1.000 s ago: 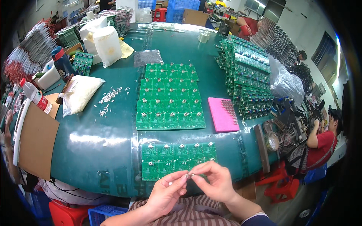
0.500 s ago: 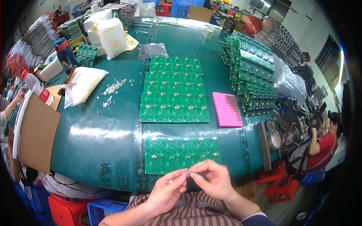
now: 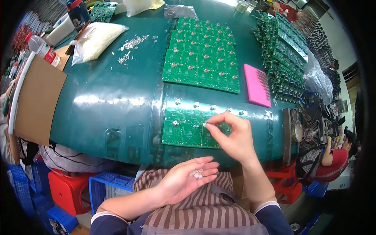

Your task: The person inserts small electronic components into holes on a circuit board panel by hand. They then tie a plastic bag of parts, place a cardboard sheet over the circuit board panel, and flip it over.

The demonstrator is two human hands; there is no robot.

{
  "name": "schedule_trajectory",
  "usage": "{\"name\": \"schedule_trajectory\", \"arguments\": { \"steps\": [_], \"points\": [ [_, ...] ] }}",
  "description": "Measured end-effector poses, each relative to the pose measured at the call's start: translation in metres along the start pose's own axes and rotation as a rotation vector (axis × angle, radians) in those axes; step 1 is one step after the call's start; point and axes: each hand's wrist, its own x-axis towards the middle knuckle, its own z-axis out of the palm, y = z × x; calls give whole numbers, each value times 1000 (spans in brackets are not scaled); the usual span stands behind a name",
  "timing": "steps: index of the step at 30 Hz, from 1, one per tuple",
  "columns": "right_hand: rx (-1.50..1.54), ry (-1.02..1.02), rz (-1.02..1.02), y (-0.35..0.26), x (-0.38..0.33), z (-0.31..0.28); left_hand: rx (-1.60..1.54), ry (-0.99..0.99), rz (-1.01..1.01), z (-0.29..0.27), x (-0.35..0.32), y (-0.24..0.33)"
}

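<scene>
My right hand [image 3: 235,137] reaches over the nearer green circuit board [image 3: 192,131], thumb and forefinger pinched on a small white part [image 3: 205,125] at the board's middle. Whether that part touches the board I cannot tell. Small metal-topped components stand along this board's far edge, and one more sits at its left; the hand covers its right side. Nearer my lap, my left hand [image 3: 188,178] is palm up with fingers loosely extended, cradling several small white pieces [image 3: 197,173]. Beyond lies a larger group of green boards [image 3: 203,56] bearing rows of similar components.
Right of the boards is a pink foam block [image 3: 256,88] holding rows of small metal parts, beside stacked circuit boards [image 3: 284,58]. At left are loose white pieces [image 3: 131,44], a bag of white pieces [image 3: 96,41], a bottle [image 3: 44,51] and cardboard [image 3: 37,100]. A co-worker [image 3: 333,160] sits at right.
My hands have parted. The right moved forward over the near board with a small white part; the left turned palm up with white pieces showing. The view has tilted downward.
</scene>
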Motion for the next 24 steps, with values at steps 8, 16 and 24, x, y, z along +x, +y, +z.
{"name": "schedule_trajectory", "arguments": {
  "steps": [8,16,24],
  "points": [
    [-89,-134,26,-4,10,17,40,-27,-71,-9,-7,-3],
    [-117,-192,55,-6,18,16,53,54,-107,-9,-6,-1],
    [-140,-173,12,-4,19,16,30,39,-126,-9,-7,0]
  ]
}}
